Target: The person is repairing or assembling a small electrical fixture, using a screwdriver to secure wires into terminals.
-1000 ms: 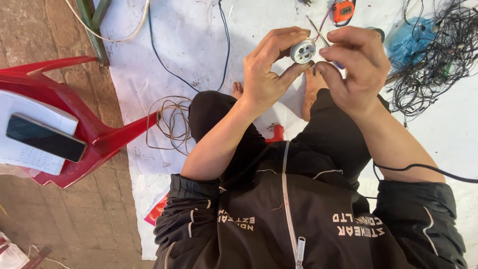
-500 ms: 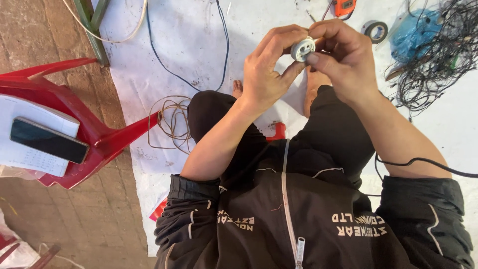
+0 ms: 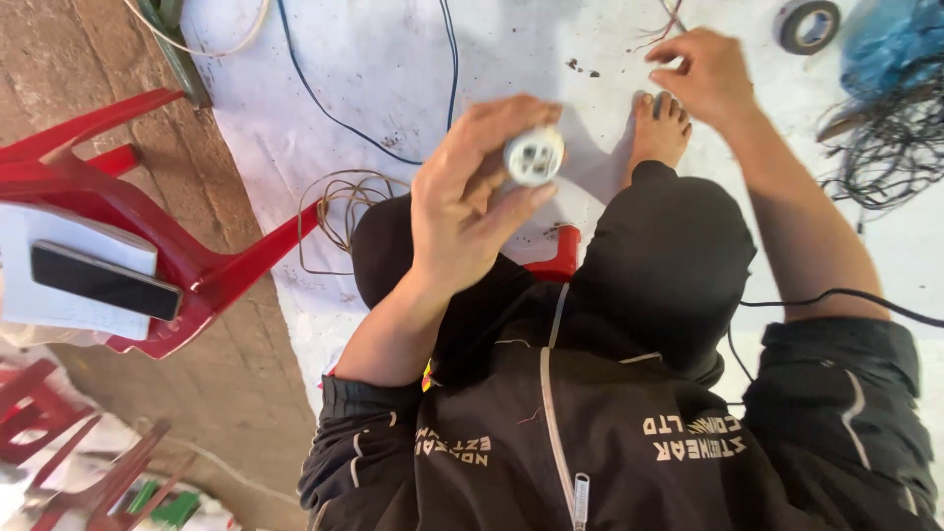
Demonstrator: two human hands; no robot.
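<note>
White round socket (image 3: pixel 534 155) sits pinched in the left hand (image 3: pixel 472 202), face up so its holes show, while the right hand (image 3: pixel 710 79) pinches thin wires (image 3: pixel 661 22) near the white sheet's (image 3: pixel 383 69) far edge.

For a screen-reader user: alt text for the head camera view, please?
A seated person's left hand holds up a small round white socket, while the right hand reaches toward thin wires on a white sheet.

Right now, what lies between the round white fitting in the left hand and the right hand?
In the head view, between the white fitting and the right hand lie bare white sheet and a bare foot.
</note>
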